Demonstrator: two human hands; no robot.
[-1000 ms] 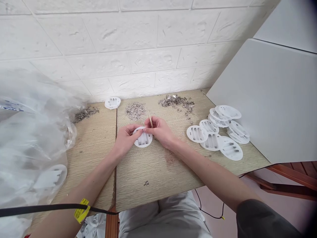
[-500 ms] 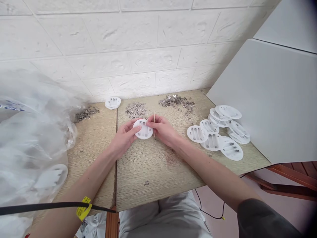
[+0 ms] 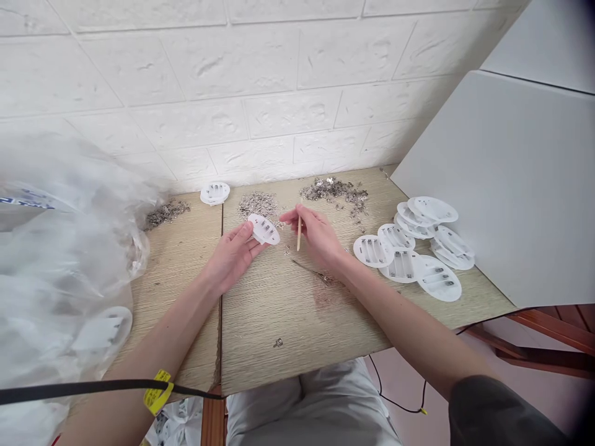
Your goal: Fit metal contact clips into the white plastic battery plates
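Note:
My left hand (image 3: 235, 254) grips a round white plastic battery holder (image 3: 264, 229) by its left edge, tilted, with its slots and small metal contacts facing up. To its right, my right hand (image 3: 316, 232) holds a thin wooden stick (image 3: 299, 232) between thumb and fingers, with the index finger pointing toward the holder but apart from it. Beyond the holder lies a heap of small metal contacts (image 3: 258, 204). Another heap of metal pieces (image 3: 334, 191) is behind my right hand. A pair of tweezers (image 3: 311, 271) rests on the table below that hand.
Several white battery holders (image 3: 400, 265) lie overlapping at the right by a grey panel (image 3: 502, 186). A small stack of holders (image 3: 215, 193) stands near the wall. A clear plastic bag (image 3: 65, 266) fills the left side, and a black cable (image 3: 93, 388) crosses low in front.
My right hand has drawn away from the holder, the stick now showing clearly. My left hand has tilted the holder and turned palm-up. The tweezers have come into sight.

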